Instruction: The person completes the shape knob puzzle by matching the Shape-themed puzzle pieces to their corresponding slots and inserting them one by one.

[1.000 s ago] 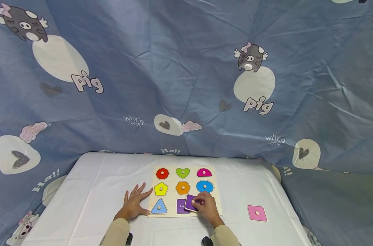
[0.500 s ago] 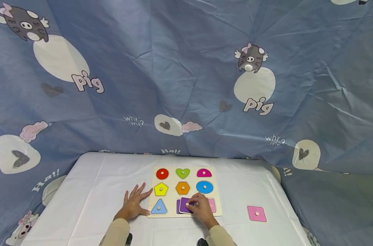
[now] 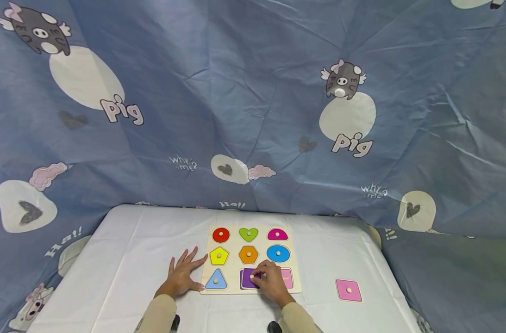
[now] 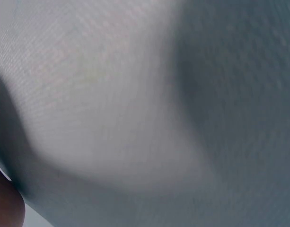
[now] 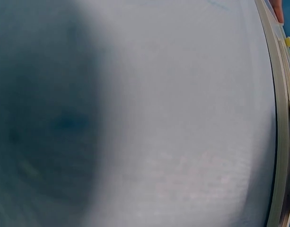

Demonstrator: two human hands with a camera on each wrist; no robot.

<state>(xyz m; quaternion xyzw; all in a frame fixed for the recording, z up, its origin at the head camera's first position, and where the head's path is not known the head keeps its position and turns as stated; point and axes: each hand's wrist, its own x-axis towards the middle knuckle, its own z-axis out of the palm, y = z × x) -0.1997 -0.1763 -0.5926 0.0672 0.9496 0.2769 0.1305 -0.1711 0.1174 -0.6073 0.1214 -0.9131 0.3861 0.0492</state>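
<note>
A wooden shape puzzle board lies on the white table. My right hand pinches the small knob of a purple square puzzle piece. That piece lies over the purple square recess, a strip of which shows along its left side. My left hand has its fingers spread, with fingertips and thumb at the board's left edge. In the board sit a blue triangle, an orange hexagon, a blue oval and several other knobbed shapes. Partly behind my right hand is a pink recess.
A pink puzzle piece with a knob lies on the white tablecloth to the right of the board. A blue patterned cloth hangs behind the table. In the right wrist view the board's edge runs along the right side.
My right hand has moved left with the purple square piece, which is now more nearly over its recess. The pink recess has come into view. My left hand has stayed put.
</note>
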